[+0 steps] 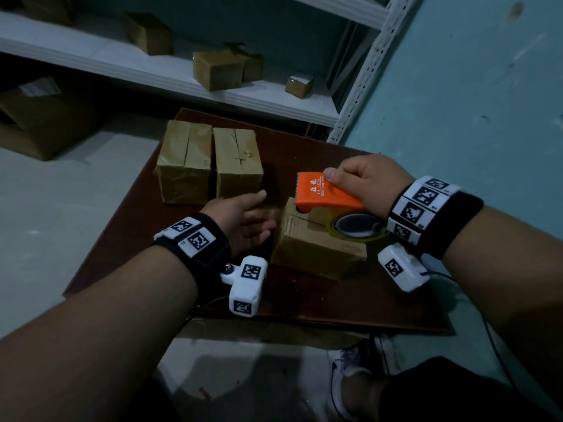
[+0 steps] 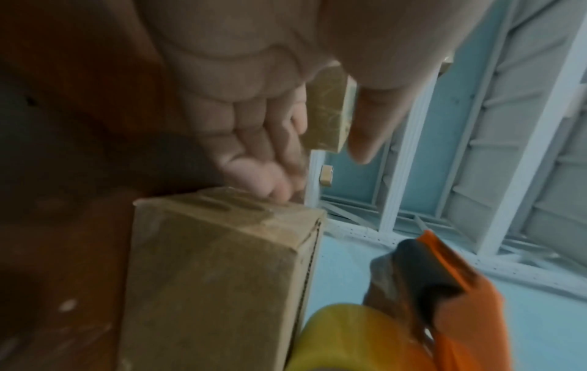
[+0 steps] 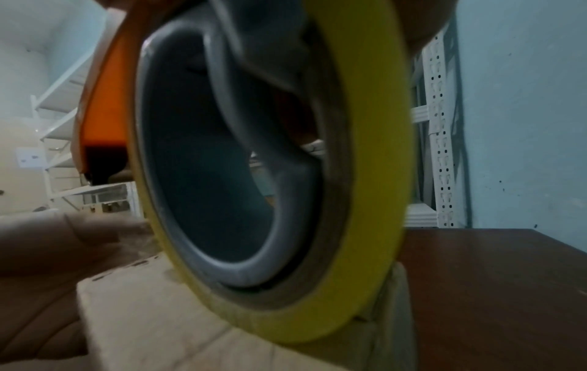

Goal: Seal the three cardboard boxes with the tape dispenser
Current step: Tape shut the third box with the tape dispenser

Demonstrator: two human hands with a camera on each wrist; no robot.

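Two boxes wait at 11 o'clock | my right hand grips tape dispenser on third box | left hand slack beside it | risk: unbraced box skids, tape wanders.

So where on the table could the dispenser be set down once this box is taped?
Bare table lies near the front edge, below the near box, and along the right edge beyond the right hand gripping the tape dispenser. It is crowded at the back left, where two boxes stand side by side, with the open left hand just before them.
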